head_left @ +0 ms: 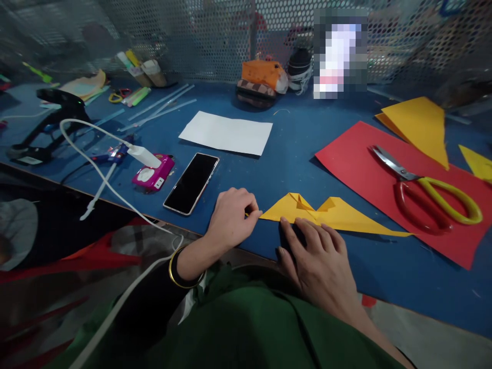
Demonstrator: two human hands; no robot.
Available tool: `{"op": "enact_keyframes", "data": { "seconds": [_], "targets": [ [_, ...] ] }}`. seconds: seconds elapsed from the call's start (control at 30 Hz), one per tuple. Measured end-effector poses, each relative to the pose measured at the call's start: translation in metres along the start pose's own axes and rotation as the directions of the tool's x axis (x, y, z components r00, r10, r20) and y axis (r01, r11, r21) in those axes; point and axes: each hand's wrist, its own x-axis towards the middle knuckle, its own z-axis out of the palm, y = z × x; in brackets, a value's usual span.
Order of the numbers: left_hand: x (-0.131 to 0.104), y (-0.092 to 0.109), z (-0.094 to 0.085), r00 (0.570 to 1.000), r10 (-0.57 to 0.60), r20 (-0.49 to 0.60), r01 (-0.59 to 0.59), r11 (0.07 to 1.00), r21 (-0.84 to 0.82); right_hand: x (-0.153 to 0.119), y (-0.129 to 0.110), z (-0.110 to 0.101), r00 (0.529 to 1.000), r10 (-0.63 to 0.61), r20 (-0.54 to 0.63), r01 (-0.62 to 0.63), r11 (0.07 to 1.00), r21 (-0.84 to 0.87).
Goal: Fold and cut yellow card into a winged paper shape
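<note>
A folded yellow paper (pixel 338 216) lies near the front edge of the blue table (pixel 292 148), with small folds at its middle and a long point to the right. My left hand (pixel 232 218) pinches its left tip between thumb and fingers. My right hand (pixel 317 253) lies flat, fingertips pressing on the paper's lower edge. A gold bangle sits on my left wrist.
A red sheet (pixel 357 154) at the right carries yellow-handled scissors (pixel 430 189); yellow paper pieces (pixel 421 125) lie behind. A black phone (pixel 191 182), pink charger (pixel 154 173) with white cable, white sheet (pixel 226 133) and glue gun (pixel 54 120) sit to the left. Perforated metal screen at the back.
</note>
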Motion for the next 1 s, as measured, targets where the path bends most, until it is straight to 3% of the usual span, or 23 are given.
{"op": "enact_keyframes", "data": {
  "seconds": [0.1, 0.17, 0.27, 0.33, 0.4, 0.53, 0.63, 1.0],
  "targets": [
    [-0.006, -0.005, -0.002, 0.999, 0.005, -0.042, -0.003, 0.999, 0.041, 0.001, 0.0, 0.0, 1.0, 0.0, -0.001, 0.0, 1.0, 0.011],
    [-0.012, -0.005, -0.001, 0.989, 0.054, -0.138, -0.045, 0.997, 0.066, 0.001, 0.0, 0.0, 1.0, 0.002, -0.003, -0.002, 1.0, 0.016],
    [-0.024, 0.001, 0.007, 0.925, 0.271, -0.266, -0.237, 0.959, 0.153, 0.002, -0.001, -0.001, 1.0, 0.001, -0.005, -0.001, 1.0, 0.017],
    [-0.031, 0.01, 0.016, 0.873, 0.452, -0.183, -0.41, 0.883, 0.227, 0.002, -0.001, -0.001, 1.0, -0.001, -0.009, 0.001, 1.0, 0.013],
    [-0.038, 0.018, 0.026, 0.839, 0.537, -0.087, -0.495, 0.821, 0.285, 0.0, 0.0, 0.001, 1.0, -0.012, -0.016, 0.013, 1.0, 0.014],
    [-0.047, 0.029, 0.045, 0.853, 0.519, -0.061, -0.468, 0.811, 0.351, -0.007, 0.004, 0.008, 0.997, -0.056, -0.056, 0.059, 0.996, 0.061],
    [-0.049, 0.031, 0.048, 0.859, 0.506, -0.073, -0.44, 0.805, 0.397, -0.009, 0.006, 0.01, 0.996, -0.062, -0.07, 0.068, 0.994, 0.082],
    [-0.067, -0.003, 0.007, 0.937, 0.341, -0.069, -0.274, 0.845, 0.459, -0.007, 0.005, 0.007, 0.996, -0.067, -0.059, 0.069, 0.997, 0.038]
  ]
}}
